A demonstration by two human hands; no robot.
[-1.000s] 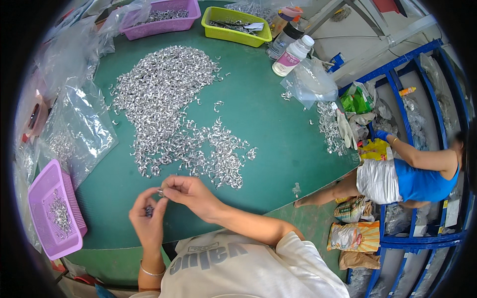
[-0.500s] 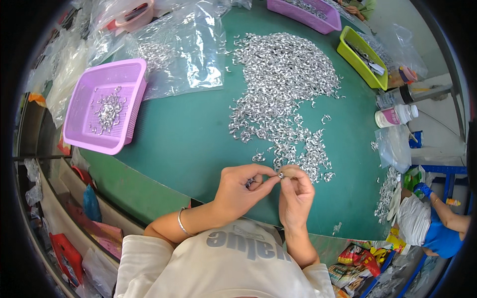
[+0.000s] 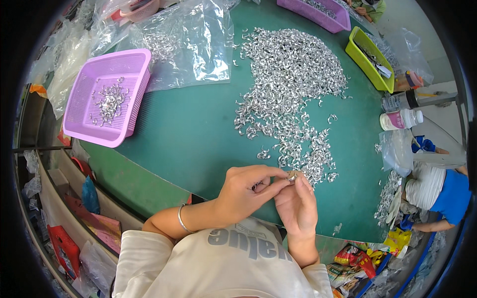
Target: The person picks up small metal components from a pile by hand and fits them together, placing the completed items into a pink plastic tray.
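Just over the table's near edge, my two hands meet at the fingertips around one small, shiny, curved metal piece (image 3: 292, 177). My left hand (image 3: 241, 191) pinches at it with thumb and forefinger. Its other fingers curl around more small metal pieces (image 3: 257, 186), only partly visible. From the other side, my right hand (image 3: 299, 208) has its thumb and fingertips on the same piece, its palm turned partly upward. Beyond the hands spreads a large heap of similar silvery curved pieces (image 3: 295, 67), its thin near end reaching almost to my fingers.
A purple basket (image 3: 92, 130) with some pieces stands left on the green table (image 3: 184, 126). Behind it lies a clear plastic bag (image 3: 203, 59). A yellow-green basket (image 3: 360, 59), a purple basket (image 3: 318, 17) and a white bottle (image 3: 400, 119) line the far right. A person in blue (image 3: 452, 196) bends at the right.
Both hands have shifted slightly right, and my right hand has turned its palm more upward, showing more of the metal piece. The person at the right has changed posture. The view has shifted a little.
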